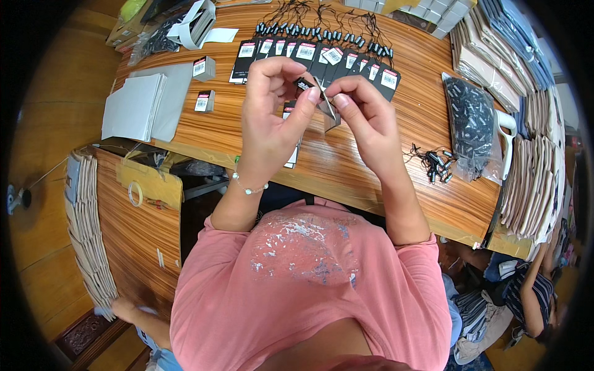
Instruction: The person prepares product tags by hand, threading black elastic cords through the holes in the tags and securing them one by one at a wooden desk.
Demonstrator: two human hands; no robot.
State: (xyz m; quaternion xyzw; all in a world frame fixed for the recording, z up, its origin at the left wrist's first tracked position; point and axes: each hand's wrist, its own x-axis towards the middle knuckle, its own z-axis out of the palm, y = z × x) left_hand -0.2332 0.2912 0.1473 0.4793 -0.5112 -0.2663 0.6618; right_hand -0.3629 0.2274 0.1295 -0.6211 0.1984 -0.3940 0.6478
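Observation:
Above the near part of the table, my left hand [275,114] and my right hand [368,120] meet with fingertips pinched. Between them is a dark hang tag [331,116], seen nearly edge-on and tilted. Against the left fingers sits a small black piece [302,83], perhaps the string's plastic lock; its exact shape is partly hidden. Beyond my hands lies a fanned row of black hang tags [304,54] with white barcode stickers, their black strings and locks [328,34] pointing away. Partly behind my left hand, another tag [292,159] rests near the table edge.
Small label stacks [203,68] and white sheets [133,106] lie left. On the right are loose black string locks [437,166], a plastic bag of them [473,127], a white handled tool [506,139] and folded garments [535,185]. Other people's arms [148,324] show at both lower sides.

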